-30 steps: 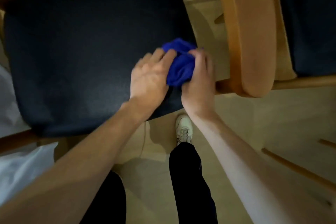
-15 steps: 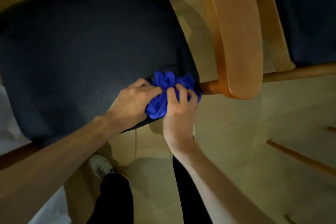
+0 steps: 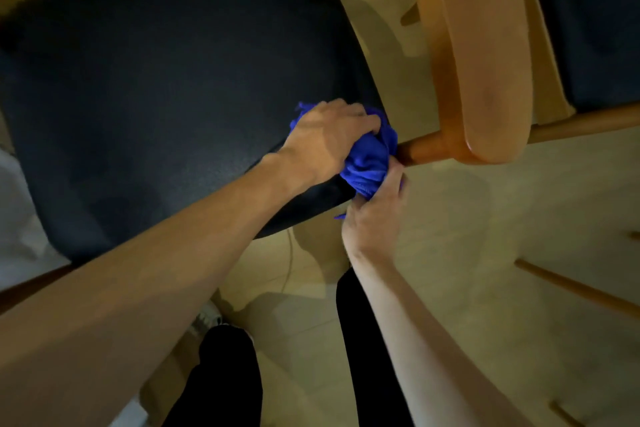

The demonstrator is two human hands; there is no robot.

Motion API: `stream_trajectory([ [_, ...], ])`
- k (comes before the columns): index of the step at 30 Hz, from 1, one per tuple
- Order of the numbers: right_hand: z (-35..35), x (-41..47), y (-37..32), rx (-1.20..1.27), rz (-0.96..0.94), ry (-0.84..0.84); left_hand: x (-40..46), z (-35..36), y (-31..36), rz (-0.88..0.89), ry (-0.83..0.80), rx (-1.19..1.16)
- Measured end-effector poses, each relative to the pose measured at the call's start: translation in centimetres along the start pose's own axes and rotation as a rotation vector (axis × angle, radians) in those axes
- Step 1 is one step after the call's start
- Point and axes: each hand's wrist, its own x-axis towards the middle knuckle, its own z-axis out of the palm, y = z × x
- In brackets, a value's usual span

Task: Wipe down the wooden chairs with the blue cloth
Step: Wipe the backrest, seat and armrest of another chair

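1. We find the blue cloth [image 3: 369, 159] bunched into a wad at the front right corner of the dark seat cushion [image 3: 166, 87], touching the cushion edge and just beside the round wooden rail [image 3: 420, 149].
2. We see the left hand [image 3: 329, 142] on top of the cloth, fingers curled over it and gripping it.
3. We see the right hand [image 3: 372, 218] below the cloth, fingers pinching its lower folds from underneath.
4. The rail meets a wide wooden armrest [image 3: 485, 62] to the right.
5. A second dark cushion [image 3: 595, 17] lies beyond the armrest.
6. Below, we note black trouser legs [image 3: 228, 378], a white shoe [image 3: 207, 317] and pale floor [image 3: 485, 236].
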Motion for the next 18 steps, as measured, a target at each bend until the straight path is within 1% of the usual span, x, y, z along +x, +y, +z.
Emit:
stream_trajectory([
  [2, 0.9, -1.5, 0.3, 0.003, 0.010, 0.011, -2.1, 0.2, -0.8, 0.025, 0.013, -0.051],
  [3, 1.4, -2.7, 0.5, 0.000, 0.012, -0.024, -3.7, 0.2, -1.1, 0.031, 0.012, -0.075],
  [4, 1.9, -4.3, 0.7, -0.002, 0.013, -0.097, -5.4, 0.3, -1.5, 0.033, -0.016, -0.080],
  [7, 3.0, -8.8, 1.3, 0.012, -0.034, -0.415, -11.1, 0.3, -3.6, 0.021, -0.116, -0.107],
  [9, 2.7, -9.4, 1.5, -0.004, -0.080, -0.513, -14.4, 0.1, -4.6, -0.044, -0.148, -0.135],
  [10, 2.3, -9.1, 1.3, -0.004, -0.096, -0.512, -15.4, -0.1, -4.9, -0.070, -0.140, -0.133],
  [12, 1.1, -7.8, 0.2, 0.010, -0.162, -0.411, -15.6, -0.6, -5.1, -0.076, -0.067, -0.116],
  [14, 0.2, -5.5, -1.3, 0.000, -0.257, -0.262, -13.3, -1.3, -4.7, -0.062, 0.070, -0.093],
  [16, -0.3, -2.1, -2.7, -0.072, -0.325, -0.130, -9.5, -2.1, -4.1, -0.046, 0.230, -0.076],
  [18, -0.4, 1.5, -3.8, -0.194, -0.348, -0.057, -5.8, -2.8, -3.3, -0.069, 0.337, -0.143],
])
